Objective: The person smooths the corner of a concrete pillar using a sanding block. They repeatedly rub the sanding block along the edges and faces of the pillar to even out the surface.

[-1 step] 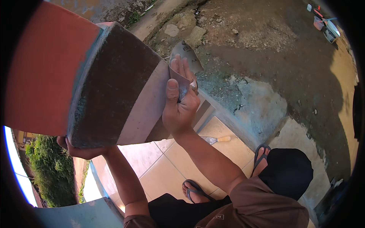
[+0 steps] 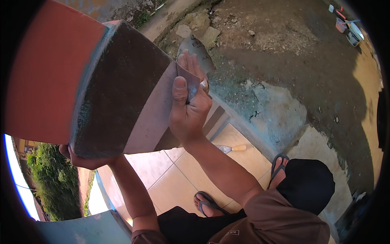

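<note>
A painted pillar (image 2: 118, 87) fills the upper left, with a red face on one side and dark brown and pale pink bands on the other. A worn bluish edge runs between them. My right hand (image 2: 189, 107) is at the pillar's right side, with a curled grey-brown sheet of sandpaper (image 2: 203, 57) held between thumb and fingers. The fingers point up and the sheet touches or nearly touches the banded face. My left hand (image 2: 93, 162) is closed round the pillar's lower corner; some of its fingers are hidden behind it.
A scraper (image 2: 237, 148) with a wooden handle lies on the tiled floor (image 2: 166, 187) near my sandalled feet. Beyond the ledge is rough concrete (image 2: 280, 110) and dirt ground. Containers (image 2: 354, 34) stand far right. A light-blue surface (image 2: 85, 229) is at lower left.
My right hand and the sandpaper have shifted slightly left and up along the pillar. My left hand has moved only a little.
</note>
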A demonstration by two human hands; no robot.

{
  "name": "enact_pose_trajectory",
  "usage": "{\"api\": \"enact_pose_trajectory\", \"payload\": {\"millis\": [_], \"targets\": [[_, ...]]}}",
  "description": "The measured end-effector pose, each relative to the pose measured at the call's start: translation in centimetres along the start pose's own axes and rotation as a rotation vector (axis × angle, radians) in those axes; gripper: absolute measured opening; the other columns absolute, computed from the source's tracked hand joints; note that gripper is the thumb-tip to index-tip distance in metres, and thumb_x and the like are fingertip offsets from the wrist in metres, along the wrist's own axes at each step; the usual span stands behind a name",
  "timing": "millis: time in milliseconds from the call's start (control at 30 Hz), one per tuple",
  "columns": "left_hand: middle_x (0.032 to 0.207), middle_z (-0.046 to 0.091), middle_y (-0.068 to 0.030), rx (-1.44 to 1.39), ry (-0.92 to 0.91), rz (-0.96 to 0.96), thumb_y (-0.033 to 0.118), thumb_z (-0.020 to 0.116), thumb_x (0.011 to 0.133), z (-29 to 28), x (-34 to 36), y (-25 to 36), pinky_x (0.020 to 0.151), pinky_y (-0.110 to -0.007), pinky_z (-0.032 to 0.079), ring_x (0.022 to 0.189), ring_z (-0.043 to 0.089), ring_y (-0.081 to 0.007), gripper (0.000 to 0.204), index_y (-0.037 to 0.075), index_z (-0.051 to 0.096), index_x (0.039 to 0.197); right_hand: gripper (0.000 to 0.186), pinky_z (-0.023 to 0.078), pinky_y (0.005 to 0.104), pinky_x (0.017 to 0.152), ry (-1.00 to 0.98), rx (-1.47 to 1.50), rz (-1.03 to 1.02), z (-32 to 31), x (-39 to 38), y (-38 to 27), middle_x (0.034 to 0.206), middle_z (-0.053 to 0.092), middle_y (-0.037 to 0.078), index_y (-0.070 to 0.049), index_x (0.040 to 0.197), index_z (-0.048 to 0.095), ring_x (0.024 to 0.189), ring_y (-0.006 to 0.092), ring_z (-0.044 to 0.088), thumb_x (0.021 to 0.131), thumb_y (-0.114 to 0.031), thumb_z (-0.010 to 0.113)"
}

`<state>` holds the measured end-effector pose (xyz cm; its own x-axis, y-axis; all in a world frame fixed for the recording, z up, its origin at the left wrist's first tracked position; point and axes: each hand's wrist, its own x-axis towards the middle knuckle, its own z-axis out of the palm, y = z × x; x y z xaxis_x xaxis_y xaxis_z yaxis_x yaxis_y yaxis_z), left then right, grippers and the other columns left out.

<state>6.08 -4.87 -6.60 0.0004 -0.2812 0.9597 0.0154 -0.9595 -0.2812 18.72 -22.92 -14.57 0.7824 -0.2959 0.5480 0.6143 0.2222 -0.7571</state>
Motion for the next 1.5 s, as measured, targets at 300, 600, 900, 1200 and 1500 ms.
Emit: {"api": "enact_pose_trajectory", "payload": {"millis": [300,600,900,1200,1500], "targets": [[0.118,0.054,-0.0157,-0.169,-0.013,-0.225,0.013,0.072,0.084,-0.5,-0.7,-0.3,0.105,-0.047,0.043,0.116,0.054,-0.0276,0.044,0.002,0.051,0.120,0.039,0.034,0.0478,0.109,0.053,-0.036,0.178,-1.9,-3.2,3.5,0.131,0.062,0.017,0.001,0.125,0.064,0.130,0.0338,0.053,0.105,-0.025,0.043],[0.117,0.054,-0.0153,0.072,-0.027,-0.014,0.015,0.075,0.082,-0.7,-0.7,-0.9,0.101,-0.042,0.048,0.113,0.056,-0.0270,0.049,0.002,0.047,0.120,0.037,0.036,0.0480,0.108,0.011,0.144,-0.052,1.7,2.4,-3.3,0.128,0.063,0.018,0.001,0.127,0.062,0.127,0.0362,0.055,0.102,-0.022,0.048],[0.119,0.053,-0.0151,-0.033,-0.033,-0.100,0.014,0.075,0.081,-0.8,-0.4,-0.8,0.099,-0.042,0.048,0.111,0.056,-0.0263,0.049,0.001,0.046,0.119,0.036,0.038,0.0481,0.106,0.032,0.026,0.343,-1.5,-1.8,1.0,0.123,0.066,0.020,0.003,0.123,0.064,0.123,0.0369,0.058,0.103,-0.021,0.045],[0.117,0.053,-0.0156,0.005,0.005,-0.143,0.013,0.074,0.081,-0.4,-0.4,-0.3,0.097,-0.042,0.048,0.108,0.056,-0.0260,0.048,0.000,0.048,0.119,0.036,0.035,0.0471,0.108,0.004,-0.060,0.027,-0.5,-0.4,-0.8,0.126,0.064,0.019,0.002,0.125,0.063,0.127,0.0343,0.055,0.101,-0.020,0.048],[0.116,0.053,-0.0160,-0.098,0.006,-0.140,0.016,0.074,0.081,0.0,-0.3,-0.2,0.095,-0.042,0.047,0.108,0.056,-0.0272,0.046,-0.001,0.050,0.116,0.035,0.035,0.0475,0.107,0.054,0.035,0.042,0.8,0.6,-2.4,0.127,0.063,0.021,0.003,0.122,0.064,0.125,0.0369,0.055,0.101,-0.020,0.048]]}}
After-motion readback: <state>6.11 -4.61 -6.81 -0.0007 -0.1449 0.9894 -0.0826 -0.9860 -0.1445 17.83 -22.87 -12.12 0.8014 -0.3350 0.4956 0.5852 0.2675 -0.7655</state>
